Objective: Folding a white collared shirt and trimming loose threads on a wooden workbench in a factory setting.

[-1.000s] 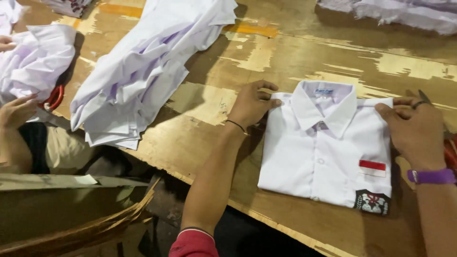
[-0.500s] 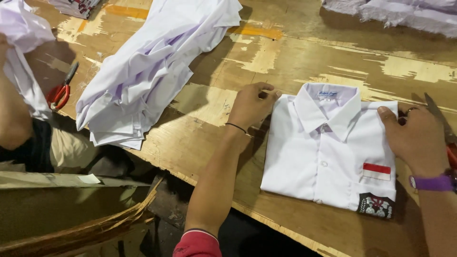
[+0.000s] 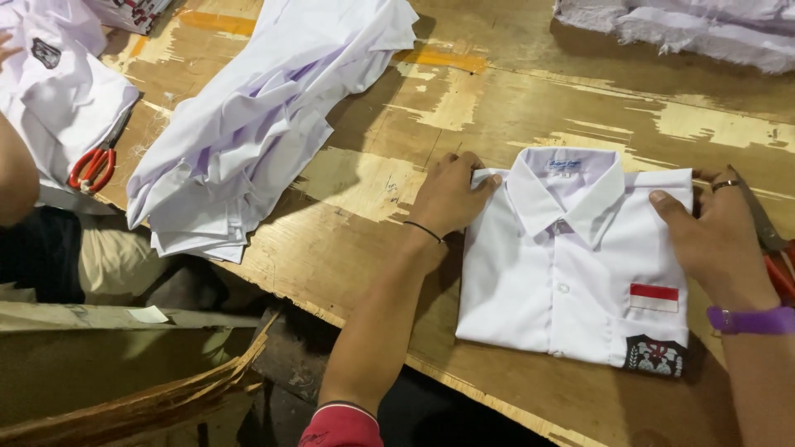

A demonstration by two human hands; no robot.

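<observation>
A folded white shirt (image 3: 563,265) lies collar-up on the worn wooden table (image 3: 364,174), with a red-and-white patch and a dark badge on its pocket. My left hand (image 3: 451,194) presses on the shirt's left shoulder edge, fingers curled on the fabric. My right hand (image 3: 716,236), with a ring and a purple wristband, rests on the shirt's right edge, thumb on top of the cloth.
A pile of unfolded white shirts (image 3: 248,124) lies to the left. Red-handled scissors (image 3: 95,161) sit beside another person's arm (image 3: 16,178) and more white shirts (image 3: 58,91). A second pair of scissors (image 3: 770,248) lies under my right hand. White cloth (image 3: 687,21) lies at the far edge.
The view shifted slightly. My hands stayed on the shirt's two sides. The other person at left moved their arm and shirt.
</observation>
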